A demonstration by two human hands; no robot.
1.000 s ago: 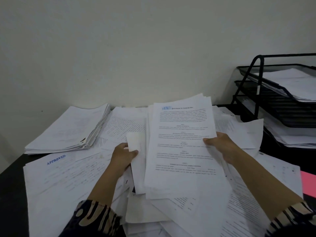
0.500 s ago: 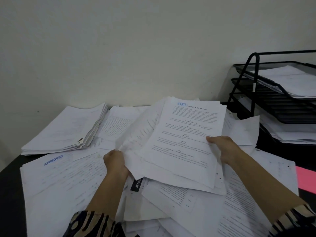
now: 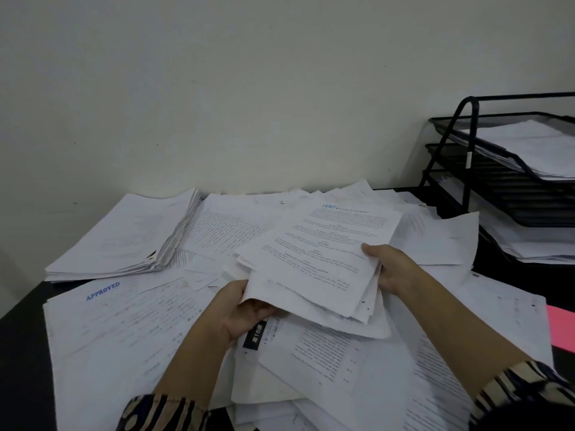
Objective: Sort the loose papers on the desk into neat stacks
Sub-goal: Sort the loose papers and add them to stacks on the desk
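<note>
1. Holding a gathered bundle of printed sheets [image 3: 314, 262] between both hands, we keep it raised and tilted above the loose papers [image 3: 326, 353] that cover the dark desk [image 3: 18, 353], probably so its edges can be squared before it goes onto a stack
2. Our left hand [image 3: 245, 309] cups the bundle's near left corner from below, fingers curled under the sheets, thumb hidden behind the paper
3. Our right hand [image 3: 389, 269] clamps the right edge, thumb on top of the printed page, fingers wrapped beneath
4. The bundle's layers are fanned and uneven at the near edge, so we judge it not yet aligned
5. One finished stack [image 3: 124, 241] lies at the far left of the desk, near the wall; a sheet stamped APPROVED [image 3: 102, 290] lies loose in front of it
6. The black wire tray rack [image 3: 497, 181] at the right holds more paper, and a pink sheet [image 3: 560, 328] shows at the desk's right edge
</note>
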